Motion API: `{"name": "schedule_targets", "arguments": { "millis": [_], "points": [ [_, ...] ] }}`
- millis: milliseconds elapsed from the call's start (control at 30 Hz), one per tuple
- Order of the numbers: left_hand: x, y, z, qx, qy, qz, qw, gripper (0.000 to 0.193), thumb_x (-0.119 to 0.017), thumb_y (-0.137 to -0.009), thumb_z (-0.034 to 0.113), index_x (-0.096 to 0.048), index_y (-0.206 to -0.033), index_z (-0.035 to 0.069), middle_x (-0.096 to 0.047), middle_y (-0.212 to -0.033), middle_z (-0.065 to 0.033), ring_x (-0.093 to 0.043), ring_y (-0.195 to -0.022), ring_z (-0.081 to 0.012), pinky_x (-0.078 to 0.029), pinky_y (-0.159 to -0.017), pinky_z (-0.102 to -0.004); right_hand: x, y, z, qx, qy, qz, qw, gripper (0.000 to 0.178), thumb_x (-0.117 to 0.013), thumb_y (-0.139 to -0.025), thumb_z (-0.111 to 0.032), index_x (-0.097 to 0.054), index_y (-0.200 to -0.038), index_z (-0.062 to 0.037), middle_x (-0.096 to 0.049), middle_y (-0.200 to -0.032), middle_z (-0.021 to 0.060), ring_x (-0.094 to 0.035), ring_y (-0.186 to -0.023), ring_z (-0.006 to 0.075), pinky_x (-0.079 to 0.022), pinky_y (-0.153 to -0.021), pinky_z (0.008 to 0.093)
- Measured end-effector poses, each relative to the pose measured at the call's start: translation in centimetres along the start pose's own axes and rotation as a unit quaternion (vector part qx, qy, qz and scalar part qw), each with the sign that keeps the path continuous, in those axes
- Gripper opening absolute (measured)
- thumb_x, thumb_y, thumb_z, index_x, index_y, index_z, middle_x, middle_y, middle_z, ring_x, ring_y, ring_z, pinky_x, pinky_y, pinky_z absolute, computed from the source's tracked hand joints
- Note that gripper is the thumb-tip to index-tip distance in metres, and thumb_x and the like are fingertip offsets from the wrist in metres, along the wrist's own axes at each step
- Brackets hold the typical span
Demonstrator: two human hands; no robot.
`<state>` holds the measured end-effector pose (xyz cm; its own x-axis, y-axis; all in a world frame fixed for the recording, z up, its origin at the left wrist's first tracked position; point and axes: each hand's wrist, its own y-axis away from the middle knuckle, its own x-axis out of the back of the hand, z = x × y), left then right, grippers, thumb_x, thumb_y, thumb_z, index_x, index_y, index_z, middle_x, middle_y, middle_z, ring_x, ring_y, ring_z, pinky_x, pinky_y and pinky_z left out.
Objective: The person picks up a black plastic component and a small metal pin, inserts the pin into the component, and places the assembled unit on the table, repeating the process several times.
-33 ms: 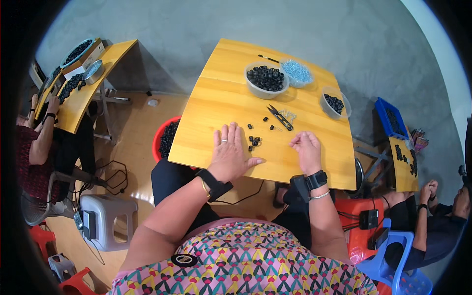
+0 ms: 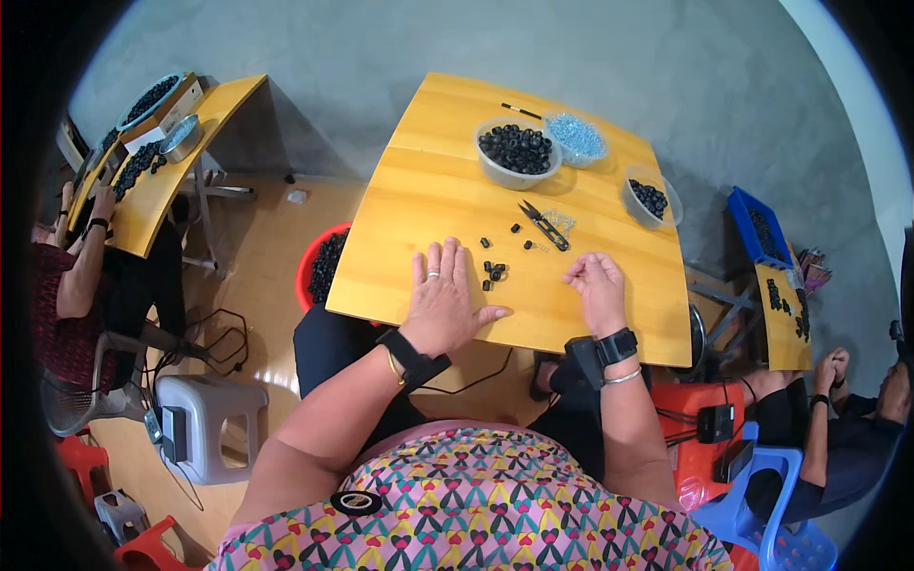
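Observation:
My left hand (image 2: 441, 295) lies flat on the yellow wooden table (image 2: 419, 162), fingers stretched out and thumb to the side. Just right of it are several small black cylindrical pieces (image 2: 494, 271), some bunched and some loose. My right hand (image 2: 600, 293) rests near the table's right front, fingers curled with thumb and fingertips together; whatever they hold, if anything, is too small to make out. Beyond the hands lie black thread snips (image 2: 545, 226), partly over a little heap of small clear or silvery bits (image 2: 563, 222).
At the back stand a tub of black pieces (image 2: 479, 164), a bowl of light blue bits (image 2: 579, 139), a smaller tub (image 2: 632, 205) and a dark pen (image 2: 520, 110). A red bucket (image 2: 306, 277) is beside the table's left edge. Co-workers sit at tables left and right.

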<state>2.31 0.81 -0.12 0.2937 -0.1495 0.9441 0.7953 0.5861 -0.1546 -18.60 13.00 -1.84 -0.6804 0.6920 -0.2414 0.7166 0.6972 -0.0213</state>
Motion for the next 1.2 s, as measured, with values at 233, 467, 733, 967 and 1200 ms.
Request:
{"name": "schedule_targets", "arguments": {
  "millis": [233, 467, 733, 967, 1200],
  "points": [
    [0.9, 2.3, 0.1, -0.048, 0.006, -0.008, 0.999, 0.081, -0.053, -0.078, 0.049, -0.027, -0.127, -0.01, -0.026, -0.133, -0.0265, -0.024, -0.123, -0.0405, -0.017, -0.1, -0.0519, -1.6, -0.6, -0.5, 0.072, 0.283, -0.047, 0.955, 0.008, -0.049, -0.086, -0.011, -0.051, -0.086, -0.0029, -0.052, -0.067, 0.0041, -0.053, -0.06, 0.0142, -0.047, -0.058, 0.0287],
    [0.7, 2.3, 0.9, -0.067, 0.007, -0.026, 0.997, 0.074, -0.05, -0.081, 0.043, -0.026, -0.128, -0.01, -0.022, -0.135, -0.0269, -0.022, -0.125, -0.0421, -0.013, -0.097, -0.06, -8.8, 2.3, -2.7, 0.229, 0.535, -0.218, 0.783, 0.017, -0.054, -0.077, -0.006, -0.05, -0.093, -0.0078, -0.057, -0.081, 0.0149, -0.056, -0.074, 0.0343, -0.045, -0.062, 0.04],
    [-0.2, 0.8, 1.4, -0.065, -0.02, -0.039, 0.997, 0.07, -0.044, -0.084, 0.041, -0.024, -0.13, -0.009, -0.02, -0.137, -0.0244, -0.021, -0.126, -0.0401, -0.012, -0.096, -0.0629, -8.4, 1.6, -1.2, 0.251, 0.581, -0.25, 0.733, 0.015, -0.054, -0.077, -0.009, -0.048, -0.09, -0.0044, -0.056, -0.078, 0.0161, -0.056, -0.072, 0.0351, -0.045, -0.061, 0.042],
    [-0.4, -0.6, 1.4, -0.038, -0.003, 0.019, 0.999, 0.06, -0.05, -0.082, 0.031, -0.032, -0.126, -0.007, -0.029, -0.133, -0.0225, -0.029, -0.122, -0.0381, -0.02, -0.096, -0.0593, -4.0, 2.3, -1.3, 0.063, 0.256, -0.101, 0.959, 0.011, -0.047, -0.087, -0.009, -0.052, -0.093, -0.0013, -0.051, -0.065, 0.0019, -0.049, -0.055, 0.0102, -0.043, -0.051, 0.0234],
    [-0.4, 0.1, 1.8, -0.005, 0.548, -0.066, 0.834, 0.025, -0.054, -0.086, 0.017, -0.055, -0.104, -0.001, -0.059, -0.083, -0.0063, -0.057, -0.07, -0.0147, -0.048, -0.064, -0.0267, -4.3, 4.7, -2.5, -0.027, 0.073, -0.142, 0.987, 0.015, -0.044, -0.09, -0.009, -0.053, -0.099, -0.0016, -0.052, -0.068, 0.0011, -0.048, -0.058, 0.0073, -0.042, -0.053, 0.0206]
  ]
}}
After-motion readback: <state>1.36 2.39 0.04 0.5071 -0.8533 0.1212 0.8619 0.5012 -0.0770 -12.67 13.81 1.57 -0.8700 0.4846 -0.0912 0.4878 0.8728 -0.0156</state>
